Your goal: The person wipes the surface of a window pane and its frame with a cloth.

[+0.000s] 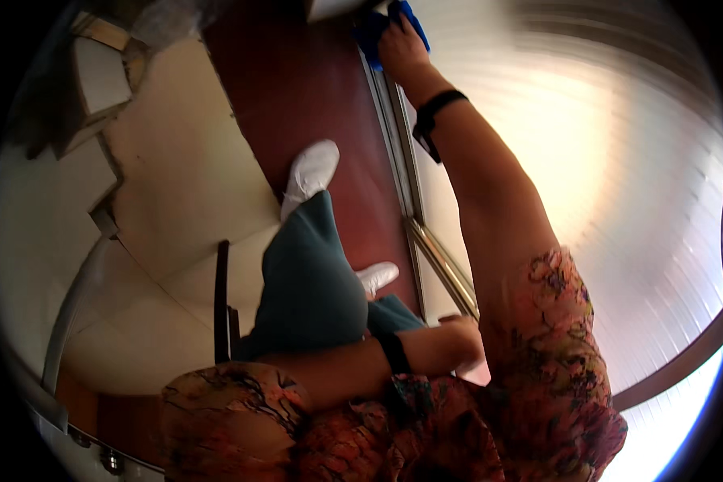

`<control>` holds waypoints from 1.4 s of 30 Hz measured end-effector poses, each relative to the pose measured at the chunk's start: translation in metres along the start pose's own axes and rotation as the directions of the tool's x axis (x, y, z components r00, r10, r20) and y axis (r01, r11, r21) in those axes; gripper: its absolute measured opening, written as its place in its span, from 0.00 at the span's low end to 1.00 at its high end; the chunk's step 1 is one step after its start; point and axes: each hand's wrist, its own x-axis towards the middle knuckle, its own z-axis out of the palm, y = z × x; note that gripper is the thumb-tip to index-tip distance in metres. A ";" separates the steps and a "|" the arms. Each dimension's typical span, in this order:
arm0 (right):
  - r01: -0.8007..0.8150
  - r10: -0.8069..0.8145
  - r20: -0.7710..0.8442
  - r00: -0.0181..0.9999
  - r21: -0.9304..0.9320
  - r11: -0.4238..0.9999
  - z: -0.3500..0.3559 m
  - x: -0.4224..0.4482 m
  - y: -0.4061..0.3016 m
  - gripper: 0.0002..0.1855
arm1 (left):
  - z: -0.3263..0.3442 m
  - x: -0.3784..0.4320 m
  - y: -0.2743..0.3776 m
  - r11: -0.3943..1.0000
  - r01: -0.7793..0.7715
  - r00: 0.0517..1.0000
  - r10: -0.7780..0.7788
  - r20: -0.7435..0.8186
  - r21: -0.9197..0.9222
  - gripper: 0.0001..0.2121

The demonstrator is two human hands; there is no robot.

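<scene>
My right hand (pixel 402 47) reaches far out at the top of the view and grips a bunched blue cloth (pixel 420 27). The cloth is at the far end of a metal track (pixel 397 144), against the pale panel. My left hand (pixel 463 343) is bent across my body, close to a shiny metal bar (pixel 446 265). My right arm partly covers that hand, and its fingers are blurred, so whether it holds the bar or anything else cannot be told. A small pale pink item (pixel 477 372) shows just below it.
My white shoes (pixel 314 165) stand on a dark red floor strip (pixel 319 96). To the right rises a bright, ribbed translucent panel (pixel 578 150). Cream surfaces (pixel 181 150) lie left, with a white box-like object (pixel 101 75) and a dark upright bar (pixel 222 301). A curved metal rail (pixel 66 319) runs lower left.
</scene>
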 end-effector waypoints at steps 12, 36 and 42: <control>0.313 -0.501 0.528 0.686 0.408 0.858 0.046 -0.280 -0.154 0.13 | 0.006 -0.001 0.001 0.998 0.012 0.996 -0.007 -0.084 0.061 0.12; 0.216 -0.462 0.553 0.694 0.452 0.865 0.019 -0.325 -0.163 0.14 | 0.020 0.086 -0.009 0.642 0.305 0.419 -0.753 0.507 0.703 0.23; -0.035 0.001 0.139 0.990 0.242 0.970 -0.052 -0.223 -0.073 0.08 | 0.034 0.102 -0.011 0.590 0.394 0.375 -0.804 0.462 0.705 0.23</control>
